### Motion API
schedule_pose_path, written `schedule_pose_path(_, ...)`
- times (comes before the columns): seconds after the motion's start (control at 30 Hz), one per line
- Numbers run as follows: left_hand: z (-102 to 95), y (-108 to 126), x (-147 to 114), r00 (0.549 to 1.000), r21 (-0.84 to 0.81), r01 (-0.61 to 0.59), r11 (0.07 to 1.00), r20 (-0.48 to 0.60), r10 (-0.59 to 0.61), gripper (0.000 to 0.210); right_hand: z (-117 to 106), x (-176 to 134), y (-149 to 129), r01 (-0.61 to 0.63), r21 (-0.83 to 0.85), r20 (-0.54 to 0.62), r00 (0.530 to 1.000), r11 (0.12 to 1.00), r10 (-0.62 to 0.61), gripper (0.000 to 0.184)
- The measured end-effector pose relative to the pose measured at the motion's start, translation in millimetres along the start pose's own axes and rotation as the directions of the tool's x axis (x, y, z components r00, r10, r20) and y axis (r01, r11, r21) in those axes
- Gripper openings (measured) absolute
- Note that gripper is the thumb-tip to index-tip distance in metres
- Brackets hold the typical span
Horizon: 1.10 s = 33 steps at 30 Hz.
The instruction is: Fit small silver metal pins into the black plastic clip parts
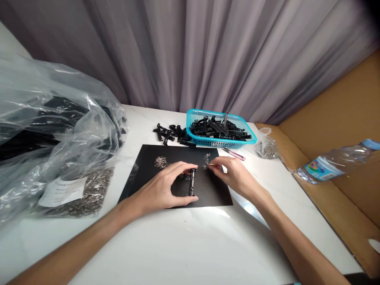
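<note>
My left hand (162,186) grips a narrow black plastic part (192,182) by its two ends, thumb at the near end and fingers at the far end. A light metallic strip shows along the part's length. Over the right side of the black mat (208,190), my right hand (233,172) is closed in a pinch beside a small scatter of tiny metal pieces (207,158). What lies between its fingertips is too small to make out. Another little heap of metal pieces (160,162) lies beyond my left hand, and some more are partly hidden behind its fingers.
Behind the mat stands a blue basket (221,143) full of black parts, with loose black parts (169,133) to its left. Pink-handled scissors or pliers (236,154) lie before it. Plastic bags (97,190) crowd the left; a small bag (267,146) and a bottle (323,168) are right.
</note>
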State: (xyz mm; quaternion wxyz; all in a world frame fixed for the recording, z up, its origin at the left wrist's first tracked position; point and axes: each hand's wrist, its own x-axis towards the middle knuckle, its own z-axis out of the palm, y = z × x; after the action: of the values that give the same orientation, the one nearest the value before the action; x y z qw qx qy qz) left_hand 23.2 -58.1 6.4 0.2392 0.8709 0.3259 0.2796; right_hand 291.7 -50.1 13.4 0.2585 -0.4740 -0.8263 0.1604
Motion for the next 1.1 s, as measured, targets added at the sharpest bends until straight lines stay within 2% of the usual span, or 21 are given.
schedule_pose_path(0.13, 1.0, -4.0, 0.1, 0.999, -0.002, 0.029, 1.0, -0.029, -0.029, 0.068, 2.4, 0.0, -8.4, 0.0, 0.121, -0.003, 1.0, 0.993, 0.001, 0.013)
schedule_pose_path(0.33, 2.3, -6.0, 0.3, 0.999, 0.008, 0.041, 0.999, -0.029, -0.041, 0.067, 4.8, 1.0, -17.2, 0.033, 0.271, -0.097, 0.995, 0.962, -0.007, 0.013)
schedule_pose_path(0.43, 4.1, -7.5, 0.1, 0.997, 0.007, 0.048, 0.999, -0.068, -0.047, 0.068, 8.1, 0.8, -15.9, 0.0, 0.413, -0.1, 0.994, 0.911, 0.045, 0.009)
schedule_pose_path(0.6, 5.7, -7.9, -0.4, 0.996, -0.001, 0.025, 1.0, -0.09, -0.025, 0.069, 11.9, 0.8, -14.7, -0.051, 0.588, -0.074, 0.99, 0.807, 0.117, 0.022)
schedule_pose_path(0.73, 6.4, -6.5, -1.5, 0.997, -0.015, 0.033, 0.999, -0.076, -0.034, 0.074, 13.8, 0.3, -16.9, -0.044, 0.54, -0.112, 0.986, 0.84, 0.123, 0.014)
schedule_pose_path(0.87, 7.8, -6.0, -2.1, 0.992, -0.056, 0.064, 0.996, -0.1, -0.07, 0.086, 15.3, -0.8, -19.7, 0.023, 0.414, -0.161, 0.986, 0.91, 0.048, 0.009)
schedule_pose_path(1.0, 8.5, -5.2, -2.2, 0.994, -0.04, 0.051, 0.998, -0.092, -0.055, 0.072, 14.9, -1.5, -24.6, 0.077, 0.337, -0.172, 0.985, 0.938, -0.019, 0.011)
schedule_pose_path(1.1, 8.7, -4.4, -2.3, 0.995, -0.033, 0.027, 0.999, -0.092, -0.03, 0.069, 15.4, -2.4, -27.1, 0.106, 0.324, -0.183, 0.982, 0.94, -0.047, 0.012)
